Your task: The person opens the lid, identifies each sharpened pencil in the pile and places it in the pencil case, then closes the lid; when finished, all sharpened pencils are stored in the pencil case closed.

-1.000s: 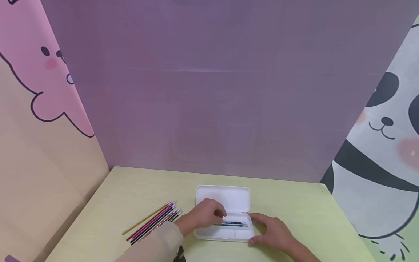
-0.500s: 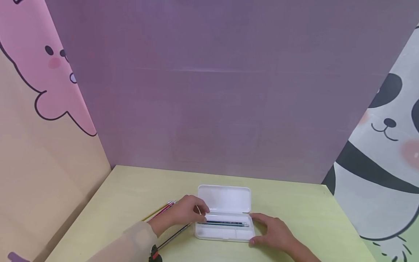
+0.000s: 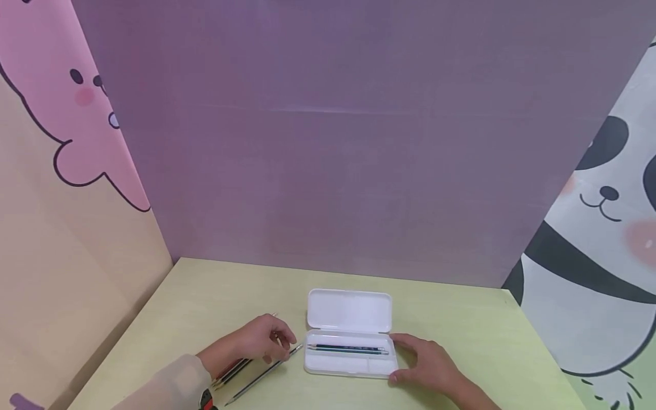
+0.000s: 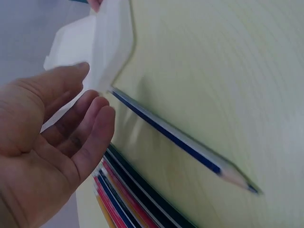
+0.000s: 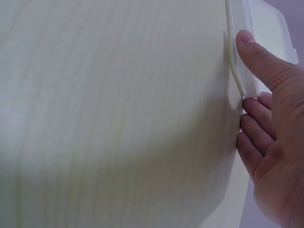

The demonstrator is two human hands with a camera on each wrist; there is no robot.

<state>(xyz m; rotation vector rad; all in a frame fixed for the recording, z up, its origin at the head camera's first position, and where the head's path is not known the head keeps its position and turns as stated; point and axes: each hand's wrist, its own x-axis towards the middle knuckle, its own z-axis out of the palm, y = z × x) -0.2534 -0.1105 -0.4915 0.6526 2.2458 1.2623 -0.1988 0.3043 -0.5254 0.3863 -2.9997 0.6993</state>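
At the far left of the work, a bunch of pencils (image 4: pixel 128 190) lies on the desk (image 3: pixel 461 324), partly covered by the left forearm and hand in the head view; an exact count cannot be made. These are all outside the case. Next comes the left hand (image 3: pixel 261 339), its grip loose and released, with a gap between thumb and fingers and nothing held. Just beside its fingertips, a single grey-and-blue pencil (image 4: pixel 166 129) lies slanted on the desk, apart from the bunch, its blunt end near the case's left end; whether the two touch cannot be told. It too is outside. Further right stands the white pencil case (image 3: pixel 335 363), its lid (image 3: pixel 349 310) folded back. Two dark pencils (image 3: pixel 348 348) lie side by side in its rear long compartment; the front compartments show none. Judged by this, only a small share is in and most is out. At the right end, the right hand (image 3: pixel 430 364) has its grip around the case, thumb at the front corner, forefinger at the rear.
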